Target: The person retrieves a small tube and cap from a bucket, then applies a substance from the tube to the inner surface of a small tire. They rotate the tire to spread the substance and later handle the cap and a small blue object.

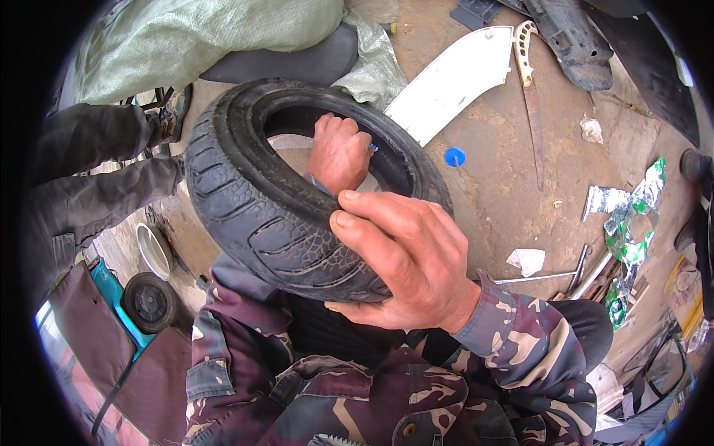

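A cracked scooter tyre (pixel 249 212) is gripped by the right hand (pixel 418 260), around the closed left hand (pixel 340 154), whose contents cannot be told; should that pinch slacken, the tyre could be dropped.

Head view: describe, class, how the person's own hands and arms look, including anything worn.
The right hand wears no glove or visible ring; its long camouflage cloth sleeve, patched in dark maroon, grey and tan, ends in a cuff. The left hand is gloveless too; its matching sleeve is partly hidden.

left hand (pixel 341 151) with fingertips hidden, wrist partly behind tyre (pixel 249 223), another person's legs (pixel 97 141) cut off
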Available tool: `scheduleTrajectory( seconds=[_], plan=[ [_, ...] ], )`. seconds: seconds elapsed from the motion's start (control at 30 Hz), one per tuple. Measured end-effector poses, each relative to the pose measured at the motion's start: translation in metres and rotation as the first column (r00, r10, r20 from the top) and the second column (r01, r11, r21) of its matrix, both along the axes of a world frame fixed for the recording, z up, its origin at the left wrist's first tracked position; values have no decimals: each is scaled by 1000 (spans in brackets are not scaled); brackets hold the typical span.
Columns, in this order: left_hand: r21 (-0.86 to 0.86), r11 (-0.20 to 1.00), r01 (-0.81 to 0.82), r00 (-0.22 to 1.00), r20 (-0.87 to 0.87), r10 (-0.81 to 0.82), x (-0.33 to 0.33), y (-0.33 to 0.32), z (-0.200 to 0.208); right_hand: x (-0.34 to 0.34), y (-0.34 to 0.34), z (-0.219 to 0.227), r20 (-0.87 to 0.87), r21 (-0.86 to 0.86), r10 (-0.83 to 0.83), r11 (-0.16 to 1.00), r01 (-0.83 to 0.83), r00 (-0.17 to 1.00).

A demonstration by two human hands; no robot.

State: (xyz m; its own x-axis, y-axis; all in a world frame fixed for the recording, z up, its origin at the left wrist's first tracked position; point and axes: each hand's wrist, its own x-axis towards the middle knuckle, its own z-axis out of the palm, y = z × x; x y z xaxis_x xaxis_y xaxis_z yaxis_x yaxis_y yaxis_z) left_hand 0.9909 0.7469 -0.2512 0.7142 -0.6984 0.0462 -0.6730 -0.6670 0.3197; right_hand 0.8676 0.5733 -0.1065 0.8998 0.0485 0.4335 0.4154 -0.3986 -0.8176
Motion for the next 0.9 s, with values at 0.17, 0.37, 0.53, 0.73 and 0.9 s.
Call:
scheduleTrajectory(
  seconds=[0.17,0.37,0.53,0.73,0.9],
  plan=[
    [-29,994,-108,988,104,111,6,2,4,-1,1,-2,-3,23,-20,1000,20,1000],
    [-112,990,-85,994,57,91,0,-3,-1,0,0,-2,12,-11,-9,1000,9,1000],
    [10,1000,-10,998,65,10,1,2,2,0,1,-1,-1,16,-9,1000,9,1000],
    [-124,990,-62,995,71,72,1,-4,-1,-1,0,0,-15,40,-11,999,12,1000],
    [-81,996,-29,991,127,39,5,5,5,1,-3,-1,31,-9,6,1000,-6,1000]
  ],
)
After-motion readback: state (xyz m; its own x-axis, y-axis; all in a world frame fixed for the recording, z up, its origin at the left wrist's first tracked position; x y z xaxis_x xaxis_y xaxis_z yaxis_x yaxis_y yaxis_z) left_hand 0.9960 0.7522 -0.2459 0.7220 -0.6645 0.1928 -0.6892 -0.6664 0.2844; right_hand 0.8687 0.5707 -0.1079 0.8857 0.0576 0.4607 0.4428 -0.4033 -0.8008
